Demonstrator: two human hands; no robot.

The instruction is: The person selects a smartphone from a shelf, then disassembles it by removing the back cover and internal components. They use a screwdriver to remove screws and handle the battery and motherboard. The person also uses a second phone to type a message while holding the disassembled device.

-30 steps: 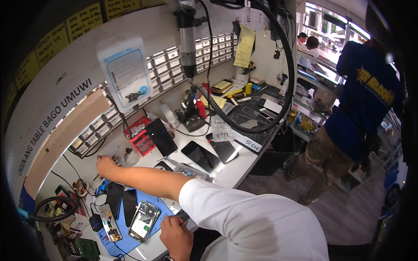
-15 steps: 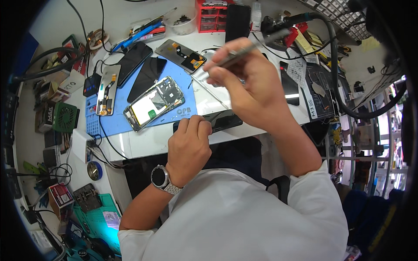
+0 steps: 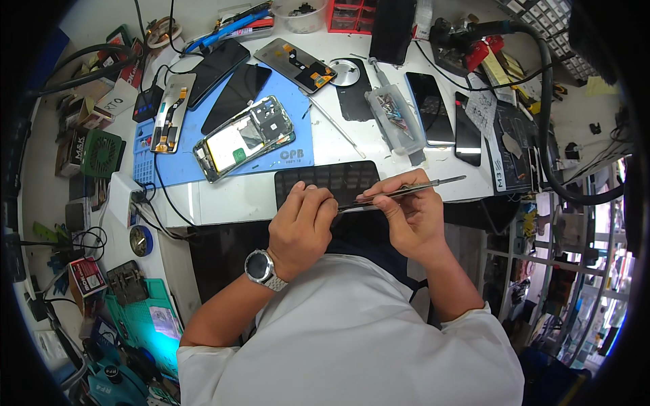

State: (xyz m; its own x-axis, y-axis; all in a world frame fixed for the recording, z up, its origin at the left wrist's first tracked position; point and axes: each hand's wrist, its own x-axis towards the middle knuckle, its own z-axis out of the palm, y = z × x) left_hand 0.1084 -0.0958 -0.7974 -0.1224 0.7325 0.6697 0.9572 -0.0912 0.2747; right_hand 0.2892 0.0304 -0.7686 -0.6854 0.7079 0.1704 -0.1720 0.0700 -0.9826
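Observation:
At the table's near edge is a black phone-shaped panel (image 3: pixel 344 177), with faint reflections across its glossy face. My left hand (image 3: pixel 301 227) is closed on its near left edge, fingers curled and thumb hidden. A watch (image 3: pixel 259 266) is on that wrist. My right hand (image 3: pixel 412 220) pinches a slim dark metal tool (image 3: pixel 423 187); one end points right, the other reaches the panel's near edge beside my left fingers. Whether the tip touches the panel, I cannot tell. Beyond lies an opened phone (image 3: pixel 245 139) with its inner parts showing, on a blue mat (image 3: pixel 203 172).
Farther back lie a phone screen with exposed ribbon (image 3: pixel 296 65), dark phones (image 3: pixel 218 71) and a metal rod (image 3: pixel 336 125). A clear box of small tools (image 3: pixel 396 120) stands right of centre, before a blue-edged phone (image 3: pixel 431 108). A thick black cable (image 3: pixel 545 88) arches at right.
My right hand has come down from above the table to beside my left, bringing the metal tool to the panel. The panel now shows more of its face. The whole view has shifted slightly.

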